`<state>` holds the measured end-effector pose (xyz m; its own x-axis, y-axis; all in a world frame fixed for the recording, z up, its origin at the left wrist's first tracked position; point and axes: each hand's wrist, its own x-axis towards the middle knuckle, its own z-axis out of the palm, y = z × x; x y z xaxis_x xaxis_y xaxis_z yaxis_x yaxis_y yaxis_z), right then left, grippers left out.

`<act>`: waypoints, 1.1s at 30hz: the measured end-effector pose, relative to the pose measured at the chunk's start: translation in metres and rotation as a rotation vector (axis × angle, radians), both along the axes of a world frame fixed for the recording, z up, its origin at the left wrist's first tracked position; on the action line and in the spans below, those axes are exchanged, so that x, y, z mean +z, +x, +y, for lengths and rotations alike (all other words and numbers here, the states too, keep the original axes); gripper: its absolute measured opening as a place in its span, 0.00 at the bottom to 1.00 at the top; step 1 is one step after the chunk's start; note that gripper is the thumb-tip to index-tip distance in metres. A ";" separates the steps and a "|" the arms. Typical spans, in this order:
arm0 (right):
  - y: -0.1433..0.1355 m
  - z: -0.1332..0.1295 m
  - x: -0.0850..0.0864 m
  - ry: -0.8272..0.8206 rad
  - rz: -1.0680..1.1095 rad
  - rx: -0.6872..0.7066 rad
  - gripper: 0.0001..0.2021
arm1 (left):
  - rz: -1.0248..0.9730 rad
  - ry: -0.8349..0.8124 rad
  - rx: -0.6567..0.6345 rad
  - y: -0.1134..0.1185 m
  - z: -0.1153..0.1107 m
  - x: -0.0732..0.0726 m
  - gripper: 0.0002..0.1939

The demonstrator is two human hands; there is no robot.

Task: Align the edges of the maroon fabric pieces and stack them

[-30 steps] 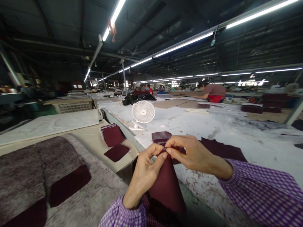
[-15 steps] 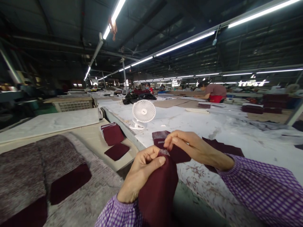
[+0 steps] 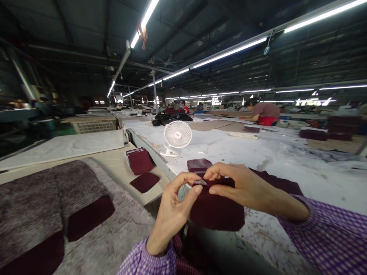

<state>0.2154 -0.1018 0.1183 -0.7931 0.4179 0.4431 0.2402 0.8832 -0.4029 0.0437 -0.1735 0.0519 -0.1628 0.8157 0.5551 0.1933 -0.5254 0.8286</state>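
Observation:
Between my hands hangs a maroon fabric piece with a fuzzy greyish patch at its top edge. My left hand pinches that edge between thumb and fingers. From the other side my right hand grips the same edge, its thumb low and fingers curled above. Just beyond, another maroon piece with a speckled band lies on the white-covered table, partly hidden by my hands. More dark maroon fabric lies to the right, behind my right forearm.
A white clip fan stands on the white table. On the lower left surface lie a stack of maroon pieces, a single piece and speckled fabric panels. Farther back, a person bends over the table.
My right hand has come down and closed on the fabric edge. The hanging piece has swung up and to the right, spreading out. The view has shifted slightly left.

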 end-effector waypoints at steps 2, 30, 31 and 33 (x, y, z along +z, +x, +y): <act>0.000 -0.003 0.002 0.068 0.004 -0.014 0.06 | 0.062 0.069 0.108 0.002 -0.001 0.001 0.04; 0.008 -0.014 0.016 0.166 0.003 0.007 0.06 | 0.429 0.486 0.120 -0.010 -0.004 0.008 0.07; 0.007 -0.015 0.015 0.154 0.025 -0.021 0.05 | 0.460 0.495 0.131 -0.008 -0.005 0.008 0.08; 0.006 -0.019 0.011 0.042 -0.003 -0.055 0.05 | 0.503 0.504 0.133 -0.005 -0.006 0.009 0.09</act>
<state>0.2209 -0.1210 0.1296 -0.7707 0.4424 0.4586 0.2904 0.8845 -0.3652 0.0391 -0.1795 0.0609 0.1312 0.4317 0.8924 0.5758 -0.7660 0.2859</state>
